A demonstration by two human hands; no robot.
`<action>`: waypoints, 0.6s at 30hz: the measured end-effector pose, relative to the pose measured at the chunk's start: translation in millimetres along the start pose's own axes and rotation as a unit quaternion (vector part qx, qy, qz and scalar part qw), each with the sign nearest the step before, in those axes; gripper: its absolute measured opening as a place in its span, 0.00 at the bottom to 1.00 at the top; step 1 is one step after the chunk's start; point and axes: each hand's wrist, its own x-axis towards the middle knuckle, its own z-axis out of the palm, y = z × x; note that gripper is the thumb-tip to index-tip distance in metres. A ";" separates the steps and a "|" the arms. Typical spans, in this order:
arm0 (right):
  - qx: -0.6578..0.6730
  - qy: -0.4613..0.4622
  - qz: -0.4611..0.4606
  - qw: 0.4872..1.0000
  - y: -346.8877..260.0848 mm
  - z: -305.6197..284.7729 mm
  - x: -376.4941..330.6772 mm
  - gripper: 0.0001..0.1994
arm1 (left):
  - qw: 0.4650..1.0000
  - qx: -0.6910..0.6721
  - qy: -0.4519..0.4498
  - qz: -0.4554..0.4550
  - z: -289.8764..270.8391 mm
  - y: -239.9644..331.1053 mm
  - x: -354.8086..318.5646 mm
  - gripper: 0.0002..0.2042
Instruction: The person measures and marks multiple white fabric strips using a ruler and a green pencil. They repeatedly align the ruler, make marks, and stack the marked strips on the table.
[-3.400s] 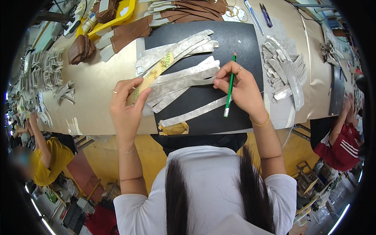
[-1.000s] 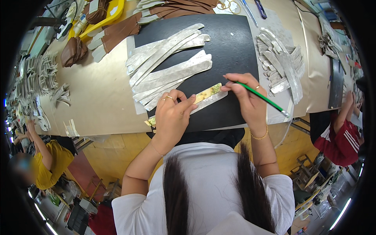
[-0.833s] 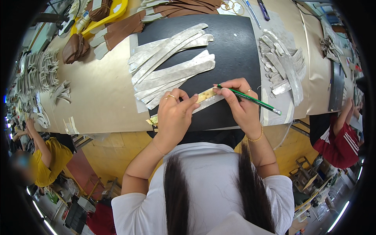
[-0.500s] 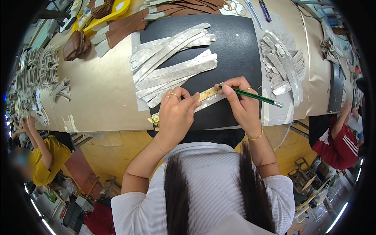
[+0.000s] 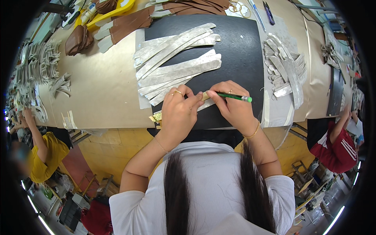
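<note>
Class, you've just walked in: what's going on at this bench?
A person's left hand has its fingers on a yellow patterned strip, which lies along a pale grey strip on a black mat. The right hand holds a green pencil at the yellow strip's far end. More grey strips lie on the mat beyond the hands, and a heap of similar strips sits to its right.

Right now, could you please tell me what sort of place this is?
Probably a handicraft or leather workshop: pale strips on a black mat, stacked brown pieces, and a co-worker in yellow nearby.
</note>
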 end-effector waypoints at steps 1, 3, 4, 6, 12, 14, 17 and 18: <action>-0.010 0.010 -0.022 1.000 0.8 1.2 -0.2 0.06 | 1.000 -0.001 0.000 0.000 0.1 0.0 0.1 0.09; -0.029 -0.018 -0.007 0.999 -2.4 -2.4 2.5 0.07 | 1.000 0.000 -0.001 0.000 0.2 -0.1 -0.1 0.08; -0.038 -0.032 0.000 0.999 -3.6 -3.8 3.5 0.07 | 1.000 0.003 -0.002 0.000 0.4 -0.5 -0.6 0.08; -0.026 -0.017 -0.016 0.999 -1.2 -1.6 0.9 0.06 | 1.000 0.003 -0.003 0.000 0.4 -0.6 -0.6 0.08; 0.116 0.029 0.056 0.991 2.3 -11.5 13.4 0.07 | 1.000 -0.009 -0.018 0.022 -1.7 -6.5 -1.1 0.09; 0.088 0.094 0.038 0.991 7.7 -12.5 23.7 0.09 | 0.998 -0.014 -0.036 0.047 -5.9 -10.0 -0.6 0.09; -0.064 0.058 0.045 0.995 20.5 -17.6 35.3 0.09 | 0.993 -0.024 -0.095 0.059 -11.9 -9.5 0.4 0.09; -0.084 0.049 0.060 0.993 23.7 -14.7 37.8 0.11 | 0.992 -0.025 -0.110 0.064 -13.8 -9.8 0.2 0.09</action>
